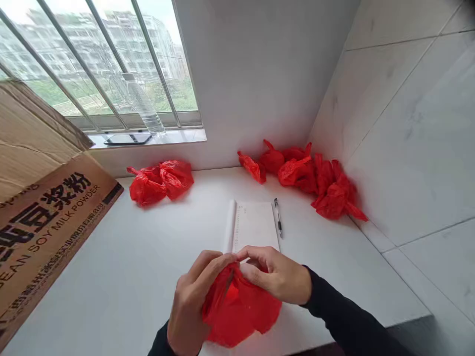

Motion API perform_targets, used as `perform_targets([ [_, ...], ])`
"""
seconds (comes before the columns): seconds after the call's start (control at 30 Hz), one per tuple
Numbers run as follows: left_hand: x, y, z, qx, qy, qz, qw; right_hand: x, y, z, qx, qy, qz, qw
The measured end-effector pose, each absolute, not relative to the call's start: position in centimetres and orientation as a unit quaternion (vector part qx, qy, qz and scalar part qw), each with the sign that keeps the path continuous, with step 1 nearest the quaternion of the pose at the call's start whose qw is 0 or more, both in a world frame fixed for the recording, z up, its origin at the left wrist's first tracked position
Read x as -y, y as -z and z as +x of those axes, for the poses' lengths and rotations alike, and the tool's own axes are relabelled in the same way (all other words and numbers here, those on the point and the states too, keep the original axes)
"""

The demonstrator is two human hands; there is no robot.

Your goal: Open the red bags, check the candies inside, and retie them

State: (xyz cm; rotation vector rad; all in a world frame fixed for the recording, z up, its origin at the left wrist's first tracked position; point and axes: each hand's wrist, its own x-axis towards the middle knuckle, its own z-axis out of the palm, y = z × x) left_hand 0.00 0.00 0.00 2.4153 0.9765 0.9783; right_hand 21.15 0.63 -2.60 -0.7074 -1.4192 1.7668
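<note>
A red plastic bag is at the near edge of the white table, in front of me. My left hand grips its left side and top, fingers closed on the plastic. My right hand pinches the bag's gathered rim from the right, and the fingertips of both hands nearly meet there. Between them the bag's mouth shows a small gap; what is inside cannot be seen. Just beyond the hands lies a spiral notebook, its lower part covered by them. A black pen rests along the notebook's right side.
Several knotted red bags lie along the back right by the tiled wall. Another red bundle sits at the back left. A cardboard box stands on the left. On the windowsill are a water bottle and a phone.
</note>
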Motion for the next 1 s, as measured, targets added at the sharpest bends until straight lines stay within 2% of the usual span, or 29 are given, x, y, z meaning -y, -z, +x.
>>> perform_targets([
  [0.13,-0.4,0.0,-0.3,-0.325,-0.337,0.865,0.182,-0.8,2.6,21.7,0.561,-0.700,-0.265,0.354],
  [0.27,-0.5,-0.1,-0.4,-0.318,-0.293,0.878,0.205,-0.7,1.9,21.7,0.609,-0.637,-0.331,0.338],
  [0.43,-0.1,0.3,-0.8,-0.331,-0.240,0.906,0.107,-0.7,1.1,21.7,0.623,-0.530,-0.386,0.426],
  [0.67,2.0,3.6,-6.4,-0.403,-0.197,0.894,0.016,-0.1,5.1,25.6,0.620,-0.404,-0.546,0.393],
  [0.83,2.5,3.8,-6.5,-0.455,-0.219,0.861,0.064,0.7,6.7,25.5,0.591,-0.449,-0.529,0.412],
  [1.0,1.3,2.4,-1.8,-0.398,-0.170,0.896,0.100,0.6,5.9,24.3,0.553,-0.477,-0.504,0.462],
])
